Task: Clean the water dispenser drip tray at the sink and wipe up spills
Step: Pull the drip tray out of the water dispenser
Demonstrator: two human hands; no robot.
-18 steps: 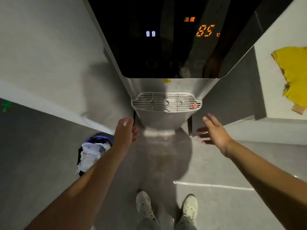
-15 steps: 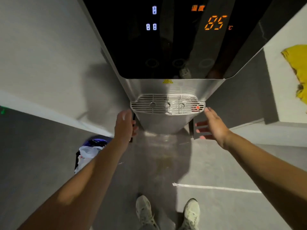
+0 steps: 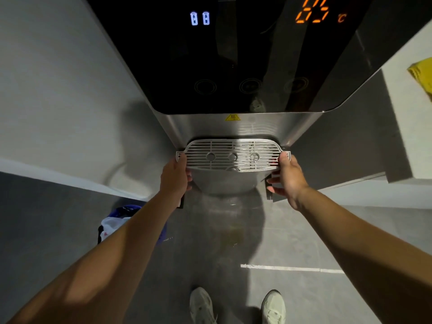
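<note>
The drip tray point(image 3: 233, 157) sits on the water dispenser point(image 3: 233, 127), with the left hand point(image 3: 175, 176) and right hand point(image 3: 288, 176) closed around its two ends. It is best to pull it out level and slowly, because water inside may spill.

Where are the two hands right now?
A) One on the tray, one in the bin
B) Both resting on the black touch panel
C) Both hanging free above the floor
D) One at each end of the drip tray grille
D: the left hand grips the left end of the drip tray and the right hand grips its right end, thumbs on the grille, with the tray seated on the dispenser.
</note>
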